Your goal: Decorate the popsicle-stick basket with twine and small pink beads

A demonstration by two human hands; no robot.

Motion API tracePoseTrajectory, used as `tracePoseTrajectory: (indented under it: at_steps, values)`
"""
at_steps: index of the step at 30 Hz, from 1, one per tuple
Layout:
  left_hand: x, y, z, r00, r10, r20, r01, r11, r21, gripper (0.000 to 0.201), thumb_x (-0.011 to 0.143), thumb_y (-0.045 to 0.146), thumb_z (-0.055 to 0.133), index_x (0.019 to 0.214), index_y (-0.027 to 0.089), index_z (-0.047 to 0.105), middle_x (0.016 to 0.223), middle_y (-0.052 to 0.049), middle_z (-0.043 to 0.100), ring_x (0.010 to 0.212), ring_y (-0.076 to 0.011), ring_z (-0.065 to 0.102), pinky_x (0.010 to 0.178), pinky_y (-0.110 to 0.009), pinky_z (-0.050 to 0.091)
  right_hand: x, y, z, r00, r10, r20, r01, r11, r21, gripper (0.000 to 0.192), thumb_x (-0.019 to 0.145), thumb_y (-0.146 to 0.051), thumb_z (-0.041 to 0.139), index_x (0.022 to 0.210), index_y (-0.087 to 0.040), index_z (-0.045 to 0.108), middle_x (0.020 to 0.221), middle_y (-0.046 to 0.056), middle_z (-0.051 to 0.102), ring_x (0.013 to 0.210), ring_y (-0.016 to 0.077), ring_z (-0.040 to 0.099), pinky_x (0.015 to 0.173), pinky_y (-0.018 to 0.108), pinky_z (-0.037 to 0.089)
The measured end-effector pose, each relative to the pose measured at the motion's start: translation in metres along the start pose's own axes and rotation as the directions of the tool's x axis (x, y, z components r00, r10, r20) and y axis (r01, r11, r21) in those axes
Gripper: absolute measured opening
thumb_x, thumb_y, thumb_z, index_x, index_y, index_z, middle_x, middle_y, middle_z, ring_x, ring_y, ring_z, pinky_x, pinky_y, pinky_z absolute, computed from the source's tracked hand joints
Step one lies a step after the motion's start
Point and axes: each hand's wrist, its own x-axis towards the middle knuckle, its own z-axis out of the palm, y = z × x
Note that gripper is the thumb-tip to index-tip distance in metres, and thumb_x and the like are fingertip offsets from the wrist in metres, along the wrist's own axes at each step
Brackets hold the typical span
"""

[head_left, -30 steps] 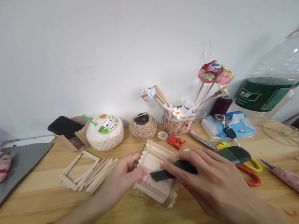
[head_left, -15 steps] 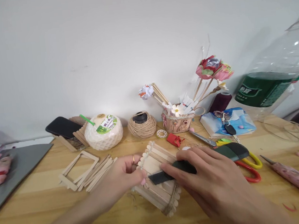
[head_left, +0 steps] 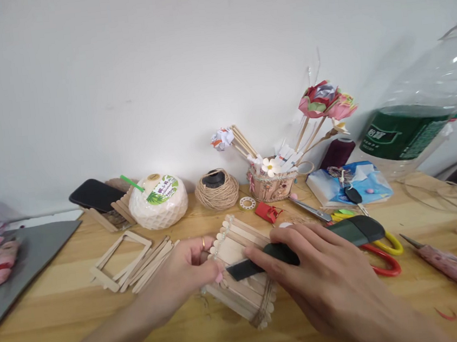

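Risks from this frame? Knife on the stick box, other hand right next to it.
1. The left hand pinches the popsicle-stick box close beside the utility knife blade; a slip could cut those fingers.
2. The right hand bears down on thin sticks; they may crack or come apart.

Wooden table (head_left: pixel 84 316); twine ball (head_left: pixel 216 189); loose sticks (head_left: pixel 150 259); scissors (head_left: pixel 378 256).

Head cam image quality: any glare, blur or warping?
Head view: soft even light, faint shadows on the table; glare spots on the plastic bottle, which bulges from edge distortion; both hands and the stick box are sharp.
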Motion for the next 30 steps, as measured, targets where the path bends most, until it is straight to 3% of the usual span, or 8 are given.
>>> tracePoseTrajectory:
  at_steps: [30]
  values:
    - [0.0023,-0.0033,0.0017,1.000,0.028,0.004,-0.027,0.991,-0.131,0.003,0.066,0.014,0.054,0.068,0.015,0.056,0.064,0.003,0.055,0.059,-0.0097,0.044,0.057,-0.021,0.033,-0.0028,-0.0030,0.0044,0.999,0.019,-0.033,-0.021,0.998,-0.067,0.042,0.083,-0.009,0.034,0.116,-0.025,0.056,0.094,0.009,0.059,0.077,0.0201,0.054,0.066,0.032,0.041]
